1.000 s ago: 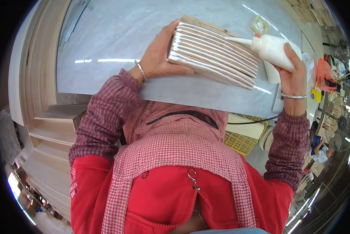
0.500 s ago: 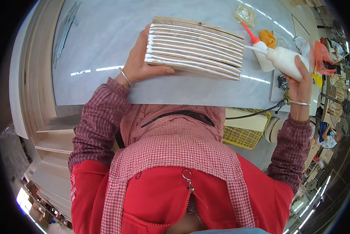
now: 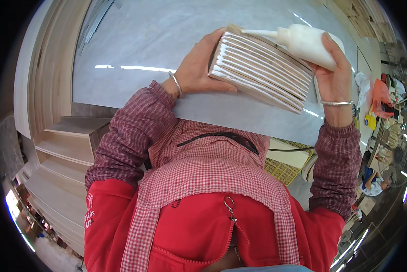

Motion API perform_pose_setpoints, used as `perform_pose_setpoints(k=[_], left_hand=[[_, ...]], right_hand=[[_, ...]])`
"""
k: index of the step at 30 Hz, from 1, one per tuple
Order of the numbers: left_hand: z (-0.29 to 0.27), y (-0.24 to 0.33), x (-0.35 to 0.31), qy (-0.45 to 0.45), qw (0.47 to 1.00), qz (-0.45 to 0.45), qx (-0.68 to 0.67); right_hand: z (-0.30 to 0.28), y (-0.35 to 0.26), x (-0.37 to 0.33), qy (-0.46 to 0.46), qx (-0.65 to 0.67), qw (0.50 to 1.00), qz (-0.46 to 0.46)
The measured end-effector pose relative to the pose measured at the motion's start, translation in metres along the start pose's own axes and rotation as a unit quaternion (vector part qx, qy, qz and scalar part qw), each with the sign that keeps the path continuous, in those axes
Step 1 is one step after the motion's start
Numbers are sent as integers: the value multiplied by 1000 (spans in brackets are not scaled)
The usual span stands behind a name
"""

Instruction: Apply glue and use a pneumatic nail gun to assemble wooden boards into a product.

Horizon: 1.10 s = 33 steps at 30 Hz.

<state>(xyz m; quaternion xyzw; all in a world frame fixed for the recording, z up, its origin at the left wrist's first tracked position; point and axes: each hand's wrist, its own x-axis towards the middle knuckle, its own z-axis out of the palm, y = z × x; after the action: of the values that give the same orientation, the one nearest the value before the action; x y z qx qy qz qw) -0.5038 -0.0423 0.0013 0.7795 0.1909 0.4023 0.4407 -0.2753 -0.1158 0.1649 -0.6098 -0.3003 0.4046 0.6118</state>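
A bundle of thin wooden strips (image 3: 262,72), side by side, is tilted above the grey tabletop (image 3: 144,41). White glue lines run along the strips' upper edges. My left hand (image 3: 203,65) grips the bundle's left end, thumb along the near side and fingers behind. In my right hand (image 3: 332,72) is a white squeeze bottle (image 3: 310,43), lying almost level with its long thin nozzle pointing left. The nozzle's tip is over the far left corner of the bundle, at the farthest strip; whether it touches cannot be made out.
Metal strips (image 3: 94,25) lie at the table's far left, beside stacked wooden boards (image 3: 54,77). Below the table's right front edge are a yellow plastic basket (image 3: 282,167) and a dark cable (image 3: 291,149). A red plastic bag (image 3: 382,97) hangs at right; another person (image 3: 374,182) sits beyond.
The bottle has moved left and away from me, its nozzle going from the bundle's right end to its far left corner. The bundle is now turned, its right end nearer me.
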Motion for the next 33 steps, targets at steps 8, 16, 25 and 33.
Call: perform_pose_setpoints(k=[8, 16, 25, 33], left_hand=[[-1, 7, -1, 2, 1000, 14, 9], [-2, -11, -6, -6, 1000, -5, 13], [-2, -31, -12, -26, 998, -54, -10], [-2, -41, -14, -45, 994, -94, -13]], right_hand=[[17, -1, -3, -15, -20, 1000, -1], [-27, 7, 3, 35, -30, 999, 4], [-86, 14, -1, 104, -68, 992, 5], [-124, 14, -12, 155, -81, 985, 14]])
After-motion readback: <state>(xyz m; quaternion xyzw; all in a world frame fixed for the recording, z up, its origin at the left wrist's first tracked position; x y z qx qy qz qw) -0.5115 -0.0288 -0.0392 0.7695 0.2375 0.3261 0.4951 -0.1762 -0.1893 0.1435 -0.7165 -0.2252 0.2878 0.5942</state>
